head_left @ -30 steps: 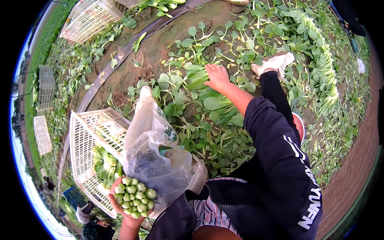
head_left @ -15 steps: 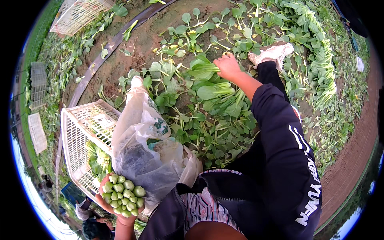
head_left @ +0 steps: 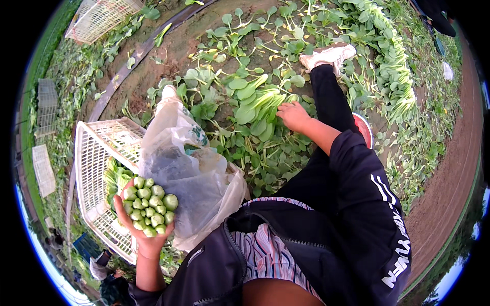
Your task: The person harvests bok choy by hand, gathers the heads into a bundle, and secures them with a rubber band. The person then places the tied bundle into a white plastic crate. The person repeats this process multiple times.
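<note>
My left hand (head_left: 133,220) is wrapped round a bundle of bok choy, its cut pale-green stem ends (head_left: 150,206) facing up at me. The bundle is beside a white plastic crate (head_left: 93,191). In the middle, my right hand (head_left: 294,117) is at the stem ends of loose bok choy (head_left: 258,104) lying on the leaves, its fingers curled against a stem base. The fingertips are partly hidden among the stems. The leaves of these plants point left, away from the hand.
More bok choy (head_left: 118,176) lies inside the crate. A plastic sheet (head_left: 186,171) covers my left leg. A long row of bok choy (head_left: 400,66) curves along the right. Beside my right leg is a red-and-white round object (head_left: 363,128). Another crate (head_left: 102,19) stands far left; a person (head_left: 104,268) is lower left.
My right hand has moved down and towards me, from one bok choy's base to another plant's stems. The left hand with its bundle has risen slightly in view. The view has shifted a little.
</note>
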`<state>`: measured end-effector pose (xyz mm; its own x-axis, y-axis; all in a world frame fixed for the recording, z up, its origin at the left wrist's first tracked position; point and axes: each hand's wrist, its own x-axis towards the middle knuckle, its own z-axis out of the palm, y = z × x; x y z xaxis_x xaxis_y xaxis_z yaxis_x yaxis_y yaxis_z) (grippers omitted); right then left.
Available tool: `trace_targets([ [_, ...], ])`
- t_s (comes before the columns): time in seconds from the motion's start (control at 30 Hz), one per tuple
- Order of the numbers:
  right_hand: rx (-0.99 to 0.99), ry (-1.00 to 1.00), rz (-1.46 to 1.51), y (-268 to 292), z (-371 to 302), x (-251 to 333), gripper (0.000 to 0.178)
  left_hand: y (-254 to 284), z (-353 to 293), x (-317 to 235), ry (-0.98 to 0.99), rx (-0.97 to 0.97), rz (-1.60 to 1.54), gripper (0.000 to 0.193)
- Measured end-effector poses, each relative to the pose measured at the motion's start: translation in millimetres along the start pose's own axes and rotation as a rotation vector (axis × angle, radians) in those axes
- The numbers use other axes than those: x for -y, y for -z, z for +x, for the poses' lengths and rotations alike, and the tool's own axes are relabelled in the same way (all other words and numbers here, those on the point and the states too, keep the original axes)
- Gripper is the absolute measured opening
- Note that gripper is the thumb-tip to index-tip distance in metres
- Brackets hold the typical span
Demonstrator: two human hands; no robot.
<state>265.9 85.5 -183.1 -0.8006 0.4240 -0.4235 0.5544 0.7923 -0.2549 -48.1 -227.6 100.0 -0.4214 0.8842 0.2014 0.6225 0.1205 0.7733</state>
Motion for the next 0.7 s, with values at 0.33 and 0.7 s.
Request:
trace_targets([
  [0.33, -0.632, -0.579, 0.47, 15, 58, -27, 0.018, 6, 0, 7, -0.056, 0.008, 0.123, 0.12],
  [0.7, -0.187, -0.955, 0.62, 11, 167, -14, 0.054, 16, -16, 11, 0.082, -0.095, 0.268, 0.12],
])
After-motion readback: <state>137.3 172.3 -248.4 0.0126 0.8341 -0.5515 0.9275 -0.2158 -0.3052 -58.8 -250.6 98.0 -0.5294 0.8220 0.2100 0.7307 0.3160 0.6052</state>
